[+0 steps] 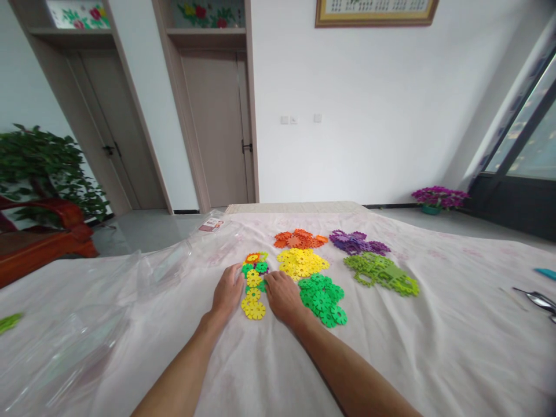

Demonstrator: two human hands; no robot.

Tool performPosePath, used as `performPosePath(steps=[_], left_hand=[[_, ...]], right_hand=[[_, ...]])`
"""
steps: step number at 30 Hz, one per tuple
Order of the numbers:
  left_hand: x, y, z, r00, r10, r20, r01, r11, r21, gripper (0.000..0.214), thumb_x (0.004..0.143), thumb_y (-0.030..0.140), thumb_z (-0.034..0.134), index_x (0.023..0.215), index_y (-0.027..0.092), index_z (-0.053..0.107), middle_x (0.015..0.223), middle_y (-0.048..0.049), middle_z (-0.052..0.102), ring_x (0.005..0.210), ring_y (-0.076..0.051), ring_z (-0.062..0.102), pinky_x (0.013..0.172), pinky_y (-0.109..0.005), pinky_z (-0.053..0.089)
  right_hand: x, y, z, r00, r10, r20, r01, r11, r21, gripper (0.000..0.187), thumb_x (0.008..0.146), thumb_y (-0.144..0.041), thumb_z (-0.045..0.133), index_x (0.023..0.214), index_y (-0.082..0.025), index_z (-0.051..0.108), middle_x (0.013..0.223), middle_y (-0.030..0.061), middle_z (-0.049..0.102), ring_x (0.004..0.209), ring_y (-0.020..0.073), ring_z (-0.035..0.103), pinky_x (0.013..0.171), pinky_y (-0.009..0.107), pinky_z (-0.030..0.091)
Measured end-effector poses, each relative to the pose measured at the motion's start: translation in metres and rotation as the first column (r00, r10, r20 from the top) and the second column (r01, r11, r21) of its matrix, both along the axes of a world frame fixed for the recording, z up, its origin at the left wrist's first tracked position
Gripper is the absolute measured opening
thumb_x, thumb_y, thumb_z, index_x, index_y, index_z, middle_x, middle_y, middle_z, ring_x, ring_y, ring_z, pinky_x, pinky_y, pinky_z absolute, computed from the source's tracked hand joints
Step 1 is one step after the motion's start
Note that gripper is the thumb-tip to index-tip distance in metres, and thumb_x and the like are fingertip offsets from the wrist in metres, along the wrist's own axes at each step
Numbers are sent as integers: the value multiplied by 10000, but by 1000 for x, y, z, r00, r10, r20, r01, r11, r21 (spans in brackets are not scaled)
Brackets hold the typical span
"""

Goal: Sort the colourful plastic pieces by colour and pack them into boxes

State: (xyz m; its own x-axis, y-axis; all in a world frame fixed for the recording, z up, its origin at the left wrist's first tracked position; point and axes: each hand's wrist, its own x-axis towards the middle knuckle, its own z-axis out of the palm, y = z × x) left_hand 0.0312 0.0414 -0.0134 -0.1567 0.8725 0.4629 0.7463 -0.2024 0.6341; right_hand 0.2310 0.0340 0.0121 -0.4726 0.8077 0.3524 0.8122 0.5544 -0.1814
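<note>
A joined strip of snowflake discs (253, 284), yellow, green and orange, lies on the pale cloth between my hands. My left hand (228, 292) rests at the strip's left side, fingertips touching a green disc near its top. My right hand (283, 296) rests at the strip's right side, fingers curled down toward it. Whether either hand pinches a disc is hidden. Sorted heaps lie beyond: yellow (302, 262), orange (299, 238), dark green (322, 298), purple (356, 241) and light green (383, 273).
A clear plastic bag (174, 260) lies crumpled on the cloth (456, 324) to the left. Scissors (538, 301) sit at the right edge, a small green piece (9, 322) at the far left. Doors, a plant and a red wooden chair stand behind.
</note>
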Motion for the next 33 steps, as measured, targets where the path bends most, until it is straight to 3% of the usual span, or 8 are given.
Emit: performPosePath(steps=[5, 9, 13, 17, 21, 26, 30, 33], left_hand=[[9, 38, 5, 985, -55, -165, 44, 997, -69, 463, 908, 280, 424, 1354, 188, 506, 1403, -107, 537, 1333, -200, 449, 1131, -362, 311], [26, 72, 15, 954, -114, -279, 75, 986, -147, 502, 868, 365, 524, 1338, 190, 539, 1432, -144, 503, 1368, -260, 402, 1120, -411, 302], [41, 86, 18, 940, -158, -302, 104, 977, -187, 401, 838, 319, 561, 1218, 212, 629, 1279, -124, 623, 1237, -251, 522, 1057, -389, 364], [41, 69, 19, 940, -176, -294, 129, 977, -172, 321, 852, 231, 518, 1138, 234, 664, 1194, -71, 667, 1123, -195, 581, 1010, -311, 391], [30, 37, 22, 929, -264, -259, 234, 962, -140, 249, 879, 341, 529, 1037, 247, 698, 1110, -51, 699, 1066, -209, 602, 973, -317, 419], [21, 15, 19, 931, -362, -43, 355, 928, -110, 258, 885, 345, 521, 1046, 253, 702, 1084, -34, 723, 1040, -191, 634, 966, -303, 451], [20, 14, 19, 914, -383, 135, 398, 910, -112, 267, 864, 363, 545, 1044, 241, 701, 1085, -21, 732, 1026, -183, 662, 949, -292, 487], [18, 15, 20, 916, -303, 262, 330, 942, -67, 367, 891, 423, 493, 1147, 219, 660, 1096, -44, 731, 1035, -192, 673, 938, -309, 508]], right_hand=[[-1, 0, 0, 999, -11, 34, 11, 1000, 16, 241, 980, -229, 399, 1035, -194, 631, 1054, 85, 640, 1013, 208, 539, 914, 317, 379], [1, 0, 1, 1000, -12, 22, 12, 1000, 5, 229, 967, -204, 407, 1032, -199, 626, 1034, 80, 645, 999, 210, 542, 898, 317, 384], [3, 0, 0, 1000, -8, -19, 8, 1000, 14, 223, 954, -182, 409, 1026, -202, 619, 1020, 83, 644, 987, 219, 547, 888, 328, 395], [3, 1, 0, 997, -40, -68, 39, 999, -19, 224, 922, -138, 425, 1047, -191, 603, 1029, 92, 634, 998, 222, 552, 906, 328, 404], [3, 1, 1, 981, -107, -159, 104, 994, -25, 364, 896, -70, 391, 1206, -179, 547, 1173, 118, 598, 1064, 219, 552, 922, 319, 415], [4, 4, -1, 986, -53, -157, 56, 998, 10, 537, 917, -95, 400, 1439, -218, 390, 1450, 121, 443, 1221, 222, 496, 992, 337, 382], [5, 12, 1, 992, -38, -121, 29, 997, -72, 326, 948, -177, 438, 1219, -241, 607, 1189, 81, 637, 1066, 200, 581, 923, 304, 399], [5, 16, 2, 986, -83, -147, 68, 992, -103, 247, 964, -223, 438, 1044, -225, 672, 1018, 68, 684, 974, 188, 609, 864, 272, 406]])
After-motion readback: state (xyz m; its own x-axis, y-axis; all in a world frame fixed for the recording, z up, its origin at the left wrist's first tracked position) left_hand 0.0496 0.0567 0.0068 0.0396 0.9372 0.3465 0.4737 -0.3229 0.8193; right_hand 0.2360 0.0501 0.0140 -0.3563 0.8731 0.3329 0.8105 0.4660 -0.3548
